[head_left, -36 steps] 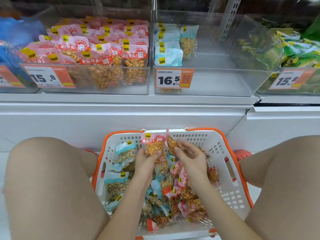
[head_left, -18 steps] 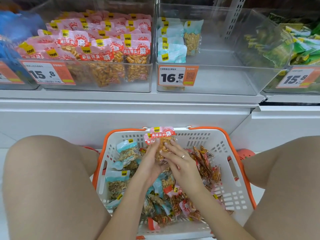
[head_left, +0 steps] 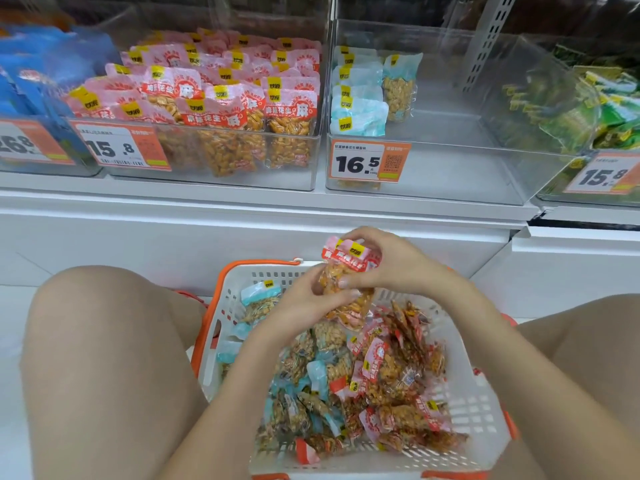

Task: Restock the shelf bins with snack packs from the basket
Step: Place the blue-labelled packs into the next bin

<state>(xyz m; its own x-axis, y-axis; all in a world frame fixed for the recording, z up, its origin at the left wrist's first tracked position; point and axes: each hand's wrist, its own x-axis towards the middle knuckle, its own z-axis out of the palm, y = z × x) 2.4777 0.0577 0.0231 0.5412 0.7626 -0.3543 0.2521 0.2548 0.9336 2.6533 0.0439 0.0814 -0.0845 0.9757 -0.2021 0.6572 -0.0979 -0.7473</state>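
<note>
1. Crouching with my knees spread, I have the white basket (head_left: 485, 427) with orange trim on the floor between them, filled with a jumble of snack packs (head_left: 374, 386), pink ones mostly toward the right and pale blue ones toward the left.
2. My left hand (head_left: 304, 306) curls around the lower part of a small bunch of pink peanut packs (head_left: 346, 271), held just above the far rim of the basket.
3. My right hand (head_left: 391, 261) grips the same bunch from the other side, thumb over the top edge and fingers (head_left: 349, 283) wrapped across the front.
4. Beyond the basket stands the white shelf front (head_left: 242, 230).
5. On the shelf, the clear bin (head_left: 214, 178) with the 15.8 price tag (head_left: 117, 147) is crowded with matching pink packs (head_left: 221, 102).
6. To its right, the bin (head_left: 450, 174) tagged 16.5 holds only a few pale blue packs (head_left: 360, 98) at its left side.
7. Farther right sits a bin of green packs (head_left: 595, 109), and at far left a bin of blue bags (head_left: 41, 77).
</note>
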